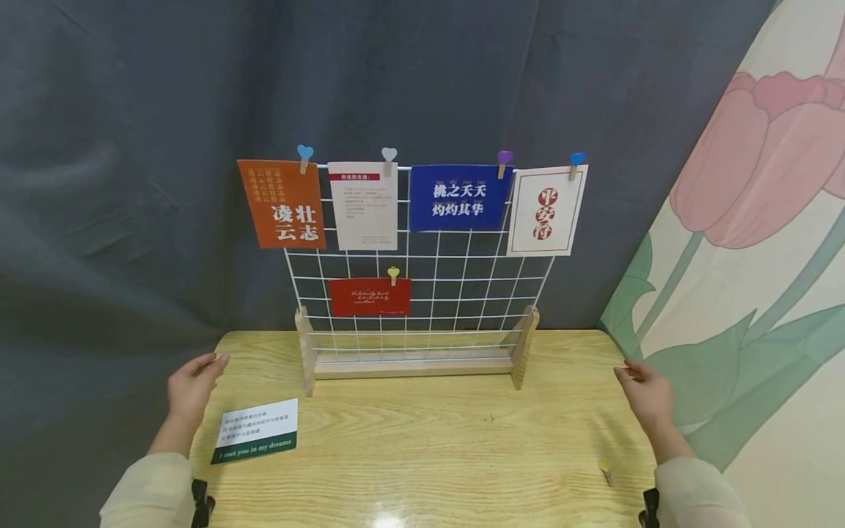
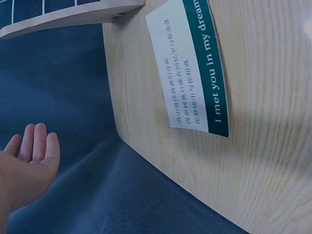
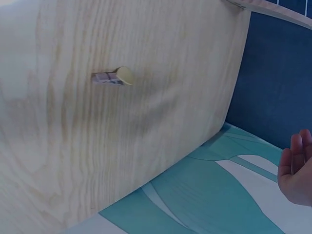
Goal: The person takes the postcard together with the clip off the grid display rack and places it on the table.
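Observation:
My left hand [image 1: 193,389] hovers at the table's left edge with relaxed fingers and nothing in it. Close by on the tabletop lies a white and green postcard [image 1: 256,431], printed "I met you in my dreams", which also shows in the left wrist view. On the far right, my right hand [image 1: 645,396] is held up by the table edge, fingers loosely bent and holding nothing. Nearer the front from it, a small wooden clothespin [image 1: 606,473] with a yellow top lies flat; the right wrist view shows the same clothespin [image 3: 113,76] on the wood.
A white wire grid [image 1: 455,293] stands in a wooden base [image 1: 412,368] at the table's back. Clothespins hold an orange card [image 1: 280,209], a white text card [image 1: 363,220], a blue card [image 1: 455,209], a white-and-red card [image 1: 546,213] and a lower red card [image 1: 370,302].

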`<state>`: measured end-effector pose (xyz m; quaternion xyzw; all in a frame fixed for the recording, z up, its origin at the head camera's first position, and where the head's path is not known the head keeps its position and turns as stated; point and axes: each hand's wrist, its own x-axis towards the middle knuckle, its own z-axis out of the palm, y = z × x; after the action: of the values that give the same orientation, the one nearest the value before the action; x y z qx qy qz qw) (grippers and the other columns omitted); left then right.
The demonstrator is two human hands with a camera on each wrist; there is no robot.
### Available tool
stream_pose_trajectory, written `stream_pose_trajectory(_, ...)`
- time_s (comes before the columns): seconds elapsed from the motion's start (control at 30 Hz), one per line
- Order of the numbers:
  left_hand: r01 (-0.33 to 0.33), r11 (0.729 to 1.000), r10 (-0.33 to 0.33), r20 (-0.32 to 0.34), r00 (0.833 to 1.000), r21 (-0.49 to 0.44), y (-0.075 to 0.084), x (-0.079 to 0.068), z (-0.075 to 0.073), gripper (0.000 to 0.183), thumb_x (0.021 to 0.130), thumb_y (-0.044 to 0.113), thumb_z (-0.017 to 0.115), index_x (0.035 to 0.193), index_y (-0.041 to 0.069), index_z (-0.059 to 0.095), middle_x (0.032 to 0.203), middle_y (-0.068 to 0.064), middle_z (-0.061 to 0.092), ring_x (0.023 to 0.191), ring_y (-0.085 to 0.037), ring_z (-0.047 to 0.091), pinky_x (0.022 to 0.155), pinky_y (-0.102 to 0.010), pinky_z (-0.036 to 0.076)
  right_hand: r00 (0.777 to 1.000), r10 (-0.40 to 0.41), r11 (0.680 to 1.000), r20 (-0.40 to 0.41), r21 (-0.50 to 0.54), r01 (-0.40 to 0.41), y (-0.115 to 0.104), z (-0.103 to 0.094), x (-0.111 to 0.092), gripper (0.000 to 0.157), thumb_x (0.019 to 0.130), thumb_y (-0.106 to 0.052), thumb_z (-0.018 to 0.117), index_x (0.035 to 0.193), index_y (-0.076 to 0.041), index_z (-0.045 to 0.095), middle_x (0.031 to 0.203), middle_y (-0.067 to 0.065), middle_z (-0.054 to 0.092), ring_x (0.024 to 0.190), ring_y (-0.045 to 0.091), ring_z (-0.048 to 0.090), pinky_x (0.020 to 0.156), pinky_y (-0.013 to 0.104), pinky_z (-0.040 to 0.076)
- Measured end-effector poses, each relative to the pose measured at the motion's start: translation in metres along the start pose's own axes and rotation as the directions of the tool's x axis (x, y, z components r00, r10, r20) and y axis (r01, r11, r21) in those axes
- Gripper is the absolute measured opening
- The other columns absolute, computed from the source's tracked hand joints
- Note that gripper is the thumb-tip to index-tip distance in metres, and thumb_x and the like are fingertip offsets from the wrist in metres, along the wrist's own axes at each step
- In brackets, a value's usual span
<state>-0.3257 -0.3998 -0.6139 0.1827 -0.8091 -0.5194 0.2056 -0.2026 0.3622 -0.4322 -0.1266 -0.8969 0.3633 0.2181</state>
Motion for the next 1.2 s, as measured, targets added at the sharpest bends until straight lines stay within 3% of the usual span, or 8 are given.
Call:
stream_pose_trajectory(0.33,-0.074,0.996,0.075,0.02,0.997,-0.048,0.0,0.021,0.008,0.06,0.07,0.055,0.059,0.12,0.022,0.051,0.11,0.003,0.052,0.093,-0.013,0.051,0.07,-0.022,0.046,0.998,-0.069,0.996,-0.005,0.055,0.07,-0.018,-0.006,0.017,0.036,0.087,-0.018,0.049,0.108,0.011,0.051,0.092,0.026,0.055,0.064,-0.015,0.036,0.054,0.01,0.037)
stream_pose_trajectory(0.5,-0.018,0.997,0.025,0.093,0.995,-0.076,0.036,0.014,0.003,0.061,0.069,0.052,0.062,0.121,0.021,0.051,0.112,0.003,0.052,0.095,-0.009,0.05,0.067,-0.02,0.046,0.996,-0.09,0.994,-0.016,0.066,0.091,-0.029,-0.01,0.025,0.037,0.086,-0.018,0.05,0.109,0.012,0.05,0.091,0.022,0.056,0.065,-0.016,0.036,0.055,0.01,0.037)
stream_pose_trajectory(0.63,0.033,0.99,-0.012,0.149,0.989,-0.136,0.068,0.001,-0.003,0.057,0.072,0.042,0.066,0.12,0.017,0.052,0.115,-0.002,0.052,0.097,-0.013,0.051,0.07,-0.027,0.048,0.996,-0.087,0.993,-0.035,0.083,0.09,-0.035,-0.011,0.028,0.036,0.085,-0.017,0.052,0.108,0.011,0.052,0.078,-0.004,0.056,0.064,-0.015,0.038,0.055,0.008,0.037)
stream_pose_trajectory(0.73,-0.017,0.993,0.031,0.122,0.992,-0.113,0.057,0.012,0.004,0.053,0.071,0.043,0.065,0.118,0.02,0.054,0.112,0.0,0.053,0.095,-0.012,0.052,0.069,-0.025,0.048,0.995,-0.087,0.99,-0.045,0.107,0.091,-0.038,-0.011,0.029,0.035,0.085,-0.016,0.053,0.107,0.011,0.053,0.074,-0.019,0.049,0.063,-0.015,0.039,0.055,0.007,0.037)
stream_pose_trajectory(0.87,-0.102,0.993,0.106,0.069,0.992,-0.052,0.021,0.04,0.016,0.052,0.069,0.05,0.064,0.115,0.028,0.055,0.109,0.003,0.054,0.092,-0.013,0.052,0.067,-0.023,0.046,0.994,-0.094,0.985,-0.059,0.142,0.101,-0.04,-0.012,0.028,0.035,0.084,-0.015,0.053,0.106,0.011,0.053,0.072,-0.024,0.047,0.064,-0.015,0.041,0.055,0.006,0.037)
stream_pose_trajectory(0.93,-0.125,0.99,0.129,0.062,0.99,-0.058,0.016,0.046,0.017,0.052,0.069,0.05,0.064,0.115,0.027,0.055,0.109,0.002,0.055,0.092,-0.013,0.052,0.068,-0.021,0.045,0.994,-0.093,0.982,-0.061,0.16,0.102,-0.04,-0.013,0.029,0.035,0.084,-0.015,0.053,0.107,0.012,0.052,0.071,-0.025,0.045,0.064,-0.014,0.041,0.055,0.005,0.037)
stream_pose_trajectory(1.0,-0.111,0.99,0.118,0.091,0.989,-0.085,0.024,0.043,0.013,0.054,0.069,0.048,0.065,0.116,0.025,0.055,0.11,0.002,0.054,0.093,-0.013,0.052,0.068,-0.019,0.045,0.994,-0.09,0.98,-0.063,0.173,0.1,-0.04,-0.015,0.03,0.035,0.084,-0.014,0.053,0.108,0.012,0.051,0.071,-0.028,0.043,0.065,-0.014,0.041,0.055,0.005,0.037)
stream_pose_trajectory(1.2,-0.027,0.979,0.06,0.158,0.986,-0.203,0.092,0.002,-0.006,0.046,0.075,0.033,0.066,0.114,0.011,0.057,0.108,-0.004,0.056,0.094,-0.015,0.053,0.072,-0.023,0.045,0.995,-0.088,0.986,-0.057,0.134,0.095,-0.046,-0.022,0.034,0.038,0.085,-0.019,0.053,0.109,0.01,0.052,0.076,-0.016,0.055,0.066,-0.015,0.04,0.058,0.007,0.036)
